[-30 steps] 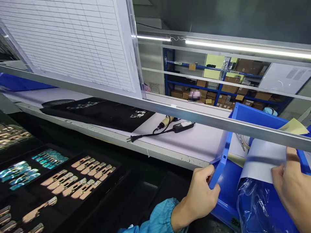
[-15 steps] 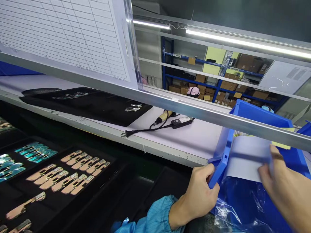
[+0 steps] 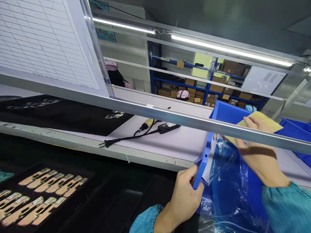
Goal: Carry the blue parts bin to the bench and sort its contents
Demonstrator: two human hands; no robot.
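The left hand (image 3: pixel 186 194) is clenched on the near corner of the blue bin (image 3: pixel 206 155). Inside the bin, the right hand (image 3: pixel 257 152) pinches a yellow paper (image 3: pixel 263 120) above a clear plastic bag (image 3: pixel 223 181), which rests on the tabletop (image 3: pixel 184 142).

Blue bin (image 3: pixel 224 113), yellow sheet (image 3: pixel 266 122), black tray (image 3: pixel 73 113), teal sleeve (image 3: pixel 286 207).

A: Legible text, head view?

B: None. The ruled sheet (image 3: pixel 46 42) in the clear holder shows only a grid; entries too small.

A: Power adapter (image 3: pixel 167 127) on the bench (image 3: pixel 184 142)?

B: It has a white label, print unresolved.

A: Wall poster (image 3: pixel 105 34)?

B: A chart graphic, characters blurred. The white board (image 3: pixel 263 81) by the shelving has faint blocks, unreadable.
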